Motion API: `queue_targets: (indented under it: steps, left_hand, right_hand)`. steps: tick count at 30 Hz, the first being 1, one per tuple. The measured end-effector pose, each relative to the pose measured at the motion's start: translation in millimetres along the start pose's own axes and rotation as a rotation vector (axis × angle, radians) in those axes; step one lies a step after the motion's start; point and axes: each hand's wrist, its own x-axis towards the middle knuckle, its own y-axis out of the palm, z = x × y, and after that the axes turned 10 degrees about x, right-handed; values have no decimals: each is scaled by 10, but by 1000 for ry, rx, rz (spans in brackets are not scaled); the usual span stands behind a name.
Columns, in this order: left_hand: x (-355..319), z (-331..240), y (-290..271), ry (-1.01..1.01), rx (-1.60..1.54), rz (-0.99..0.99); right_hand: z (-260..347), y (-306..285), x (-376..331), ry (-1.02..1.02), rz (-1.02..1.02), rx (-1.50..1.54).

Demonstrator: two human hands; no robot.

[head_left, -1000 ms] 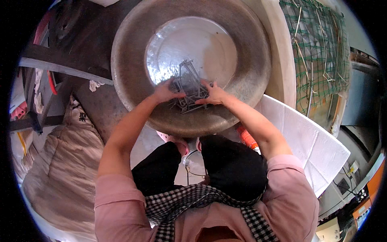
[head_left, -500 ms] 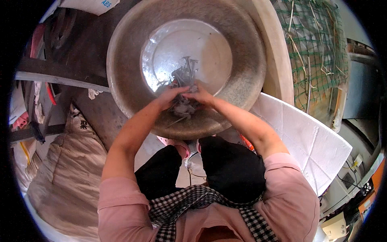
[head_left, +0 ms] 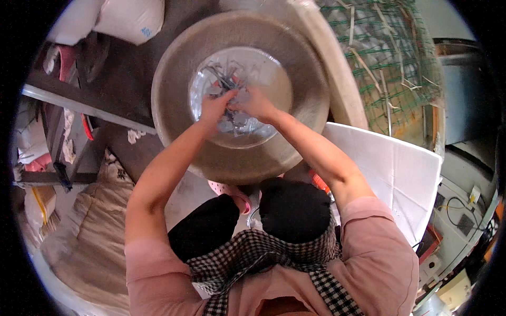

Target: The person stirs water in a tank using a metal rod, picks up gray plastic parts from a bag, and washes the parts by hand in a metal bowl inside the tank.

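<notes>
Over the large round metal basin [head_left: 174, 131], both my hands are close together around a bunch of small grey plastic-looking pieces [head_left: 225, 80], several with thin stems. My left hand [head_left: 214, 108] grips the bunch from the left side, its fingers partly hidden by the pieces. From the right, my right hand [head_left: 257, 104] closes on the same bunch, slightly smeared by motion. Stems poke up beyond my fingertips, and some pieces hang below, between my wrists. Their exact kind is too blurred to make out. Beneath them shows the basin's shiny, pale bottom.
A pale rim or wall [head_left: 345, 68] and green netting [head_left: 379, 58] border the basin's right. A white foam board [head_left: 387, 168] leans at lower right. To the left are a dark metal frame [head_left: 89, 105] and a brownish sack [head_left: 89, 226]. White sacks [head_left: 132, 21] lie at upper left.
My hands and the grey pieces have moved from the basin's near side toward its middle, farther from my body. The view has shifted a little.
</notes>
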Motion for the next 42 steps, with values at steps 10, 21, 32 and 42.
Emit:
queue_targets:
  steps: [10,21,32,42]
  left_hand:
    - [-704,-1088,123,453,182,-52]
    - [-1330,-1657,251,505,247,-83]
    - [-2976,-2311,1462,791,352,20]
    - [-5253,-1348,3161,1385,277,1018]
  right_hand:
    - [1421,-72,-289,-190,-91,-96]
    - [2139,-82,-796,-254,-62,112]
    - [3348,-731,-2660,-525,-372,-160]
    - [3440,-922,-6481,-270,-1078,-653]
